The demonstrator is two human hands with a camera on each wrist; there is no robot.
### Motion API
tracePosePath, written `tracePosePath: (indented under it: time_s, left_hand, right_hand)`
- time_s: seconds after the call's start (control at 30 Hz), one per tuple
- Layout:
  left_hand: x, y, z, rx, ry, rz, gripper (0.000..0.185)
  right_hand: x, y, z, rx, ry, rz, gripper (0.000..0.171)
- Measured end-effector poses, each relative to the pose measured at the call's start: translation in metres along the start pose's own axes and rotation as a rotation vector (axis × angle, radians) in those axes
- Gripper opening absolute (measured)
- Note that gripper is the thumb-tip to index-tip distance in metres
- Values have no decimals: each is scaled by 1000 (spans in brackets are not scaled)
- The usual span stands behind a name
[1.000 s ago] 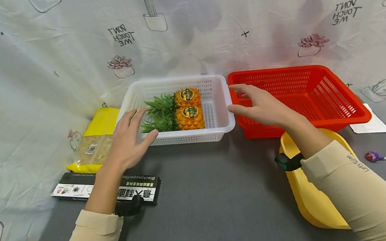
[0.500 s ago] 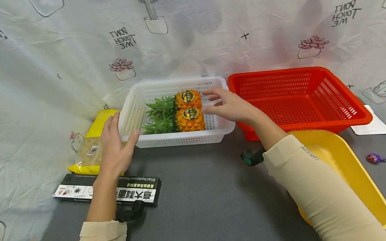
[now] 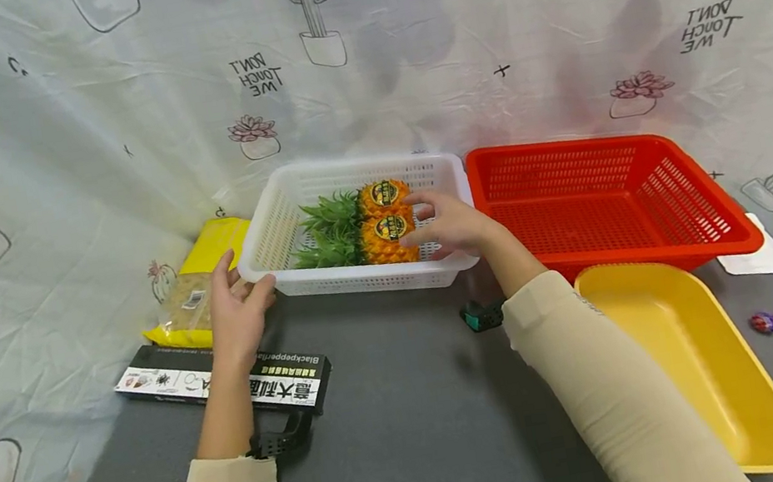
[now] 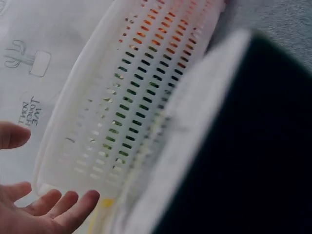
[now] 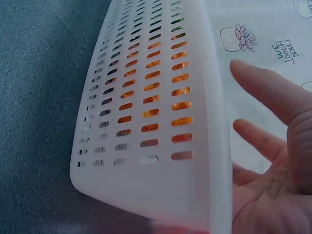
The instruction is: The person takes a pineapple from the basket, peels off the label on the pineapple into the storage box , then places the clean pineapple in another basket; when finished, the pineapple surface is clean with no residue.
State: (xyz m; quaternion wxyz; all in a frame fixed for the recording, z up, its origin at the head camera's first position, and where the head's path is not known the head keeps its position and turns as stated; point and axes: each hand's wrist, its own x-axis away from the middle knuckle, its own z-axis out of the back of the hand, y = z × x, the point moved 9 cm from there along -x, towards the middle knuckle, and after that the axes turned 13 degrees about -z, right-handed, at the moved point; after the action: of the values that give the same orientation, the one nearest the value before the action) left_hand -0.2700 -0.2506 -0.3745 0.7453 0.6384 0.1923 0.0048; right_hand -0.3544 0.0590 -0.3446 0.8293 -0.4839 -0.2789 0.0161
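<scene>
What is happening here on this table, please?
A person in beige sleeves is working at a white perforated plastic basket that holds two small orange pineapples lying side by side. The left hand rests at the basket's near left corner, fingers straight. The right hand reaches over the near rim, open, at the pineapples; whether it touches them is unclear. Beside it stand an empty red plastic basket and a yellow plastic tray.
</scene>
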Motion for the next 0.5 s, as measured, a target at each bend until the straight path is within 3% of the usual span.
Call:
tracePosePath:
  time_s: [0.13,0.23,0.37,0.5]
  left_hand:
    - [0,-6,2,144,116,49,70]
    - [0,-10,3,187,187,73,66]
    - [-1,-11,-1,225,215,90,64]
    - [-2,-11,0,250,247,95,62]
  right_hand:
    - [-4,0,-3,6,-5,-52,84]
    - [-6,0,-6,-2,-17,-85,83]
    - [-10,-1,-7,0,-24,-122,84]
    - [-15,-4,-8,73,-17,-141,84]
